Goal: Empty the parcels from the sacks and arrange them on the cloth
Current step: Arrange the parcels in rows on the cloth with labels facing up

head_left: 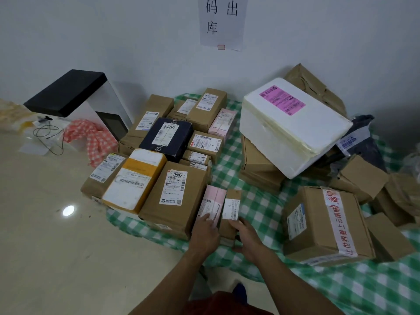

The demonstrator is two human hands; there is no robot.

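Observation:
Many parcels lie on a green-and-white checked cloth (254,198) on the floor. At the cloth's front edge my left hand (205,233) holds the near end of a narrow pink parcel (212,201). Beside it, my right hand (246,235) grips a small brown carton (231,208) with a white label. Both parcels stand side by side against a large brown box marked 2097 (175,196). A neat block of boxes fills the left part, among them a yellow-and-white parcel (136,180) and a dark blue box (166,137).
A big white foam box (293,126) leans on stacked brown cartons at the right. A taped carton (322,223) and several loose brown boxes (363,176) lie further right, with a dark plastic bag (361,137). A black-and-white cabinet (75,96), a red checked cloth (91,137) and a cable lie left.

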